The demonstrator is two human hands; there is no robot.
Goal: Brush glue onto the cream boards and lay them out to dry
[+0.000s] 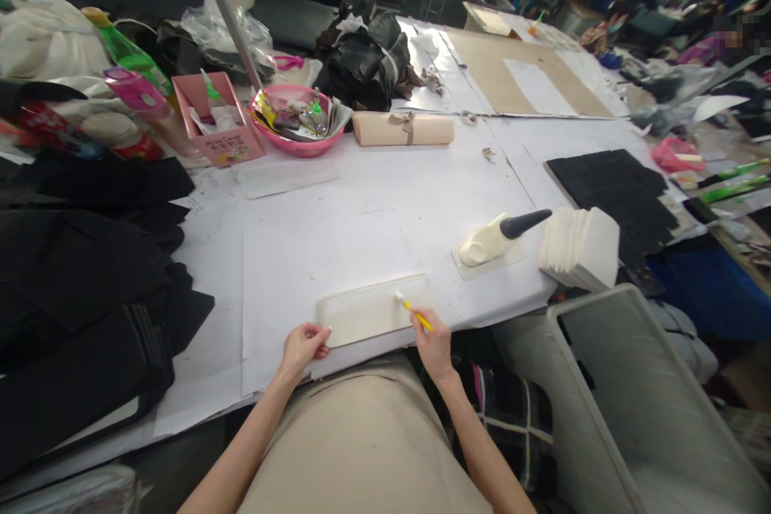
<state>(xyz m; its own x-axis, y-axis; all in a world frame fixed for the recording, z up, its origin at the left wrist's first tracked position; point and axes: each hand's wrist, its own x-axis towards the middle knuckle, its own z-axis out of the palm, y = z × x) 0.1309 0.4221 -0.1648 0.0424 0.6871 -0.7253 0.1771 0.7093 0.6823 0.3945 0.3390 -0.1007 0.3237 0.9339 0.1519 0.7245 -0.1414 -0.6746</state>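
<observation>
A flat stack of cream rectangular panels (367, 315) with rounded corners lies near the table's front edge. My left hand (306, 347) pinches its near left corner, thumb on top and fingers curled at the edge. Over the right part of the stack, my right hand (432, 337) grips a small yellow-handled brush (418, 316). The brush's pale tip rests on or just above the top panel; I cannot tell which. To the right, a cream squeeze bottle (487, 241) with a long dark nozzle lies tilted on a small clear sheet. Beyond it stands a stack of white pieces (581, 245).
Black cut pieces (78, 257) pile up at left. A pink box (218, 124), a pink basket (301, 146) of small items and a tied beige roll (403, 130) line the back. A black sheet stack (611, 197) lies right, above a grey bin (650, 401).
</observation>
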